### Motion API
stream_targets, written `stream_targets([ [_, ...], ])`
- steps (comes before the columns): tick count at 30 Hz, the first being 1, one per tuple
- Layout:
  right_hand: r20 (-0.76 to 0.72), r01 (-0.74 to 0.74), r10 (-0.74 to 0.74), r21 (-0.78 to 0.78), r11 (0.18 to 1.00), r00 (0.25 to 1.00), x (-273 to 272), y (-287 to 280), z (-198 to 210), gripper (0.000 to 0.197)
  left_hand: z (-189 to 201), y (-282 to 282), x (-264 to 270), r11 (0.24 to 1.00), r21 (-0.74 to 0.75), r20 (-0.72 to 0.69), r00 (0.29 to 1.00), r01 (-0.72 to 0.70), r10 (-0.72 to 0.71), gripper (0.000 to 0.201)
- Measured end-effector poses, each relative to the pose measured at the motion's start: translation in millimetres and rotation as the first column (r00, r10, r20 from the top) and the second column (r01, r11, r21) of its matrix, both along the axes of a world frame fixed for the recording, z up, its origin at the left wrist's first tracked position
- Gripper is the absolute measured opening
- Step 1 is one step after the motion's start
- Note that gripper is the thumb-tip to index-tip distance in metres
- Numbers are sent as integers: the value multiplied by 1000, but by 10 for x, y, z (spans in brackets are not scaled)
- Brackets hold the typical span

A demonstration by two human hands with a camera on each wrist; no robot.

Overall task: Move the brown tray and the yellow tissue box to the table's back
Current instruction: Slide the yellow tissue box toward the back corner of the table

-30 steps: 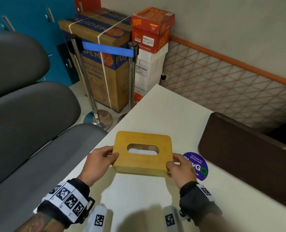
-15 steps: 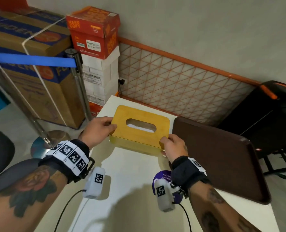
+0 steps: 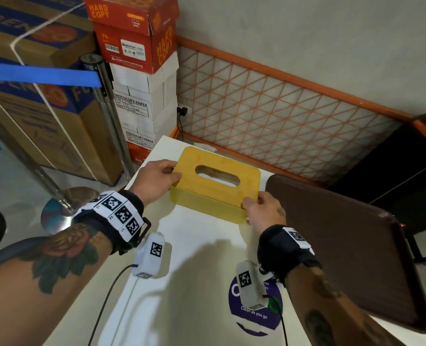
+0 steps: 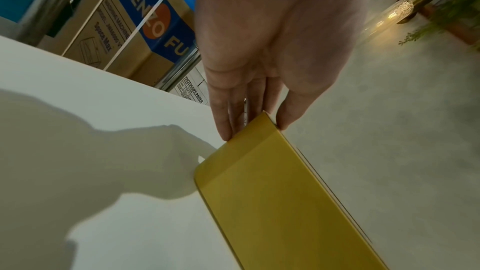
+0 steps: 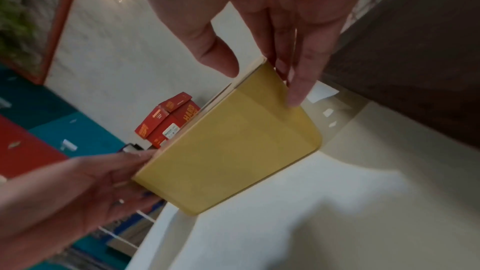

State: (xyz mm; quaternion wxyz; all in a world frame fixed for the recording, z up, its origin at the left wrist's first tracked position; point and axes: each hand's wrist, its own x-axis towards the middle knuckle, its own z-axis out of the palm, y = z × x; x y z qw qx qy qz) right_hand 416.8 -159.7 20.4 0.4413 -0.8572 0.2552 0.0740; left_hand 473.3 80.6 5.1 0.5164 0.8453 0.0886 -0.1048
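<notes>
The yellow tissue box [image 3: 214, 189] with an oval slot in its lid sits near the far left corner of the white table [image 3: 182, 295]. My left hand [image 3: 157, 179] grips its left end, thumb on the lid and fingers down the side [image 4: 226, 122]. My right hand [image 3: 261, 211] pinches the near right corner of the tissue box [image 5: 233, 141], thumb on top. The brown tray [image 3: 339, 243] lies along the table's right side, just right of the box and my right hand. Whether the box touches the table I cannot tell.
A purple round sticker [image 3: 255, 305] is on the table by my right wrist. Stacked paper boxes [image 3: 142, 78], a large carton [image 3: 39, 96] and a stanchion post with blue belt [image 3: 102, 101] stand left of the table. A lattice wall panel [image 3: 281, 121] runs behind it. A black chair [image 3: 406, 176] stands at the right.
Both hands have carried the tissue box away from me, from the near middle of the table to its far left corner, beside the tray's far end. The grip on it is unchanged.
</notes>
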Motion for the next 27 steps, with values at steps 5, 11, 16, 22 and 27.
stream_targets([
  [5, 157, -293, 435, -536, 792, 887, -161, -9, 20, 56, -3, -24, -305, 956, 294, 410, 903, 4, -130, 35],
  [11, 150, -381, 615, -665, 642, 774, -173, 10, -163, 36, -116, -104, -548, 722, 669, 342, 790, 176, -509, 39],
  [16, 147, -372, 609, -673, 639, 779, -18, -4, -173, 48, -5, -174, -318, 728, 651, 265, 834, 215, -484, 43],
  [22, 51, -419, 585, -648, 637, 810, 119, -11, -133, 60, 97, -279, 8, 660, 691, 138, 842, 296, -522, 39],
  [27, 7, -438, 568, -629, 642, 823, 196, -63, -171, 65, 85, -356, 63, 651, 692, 113, 844, 312, -524, 41],
])
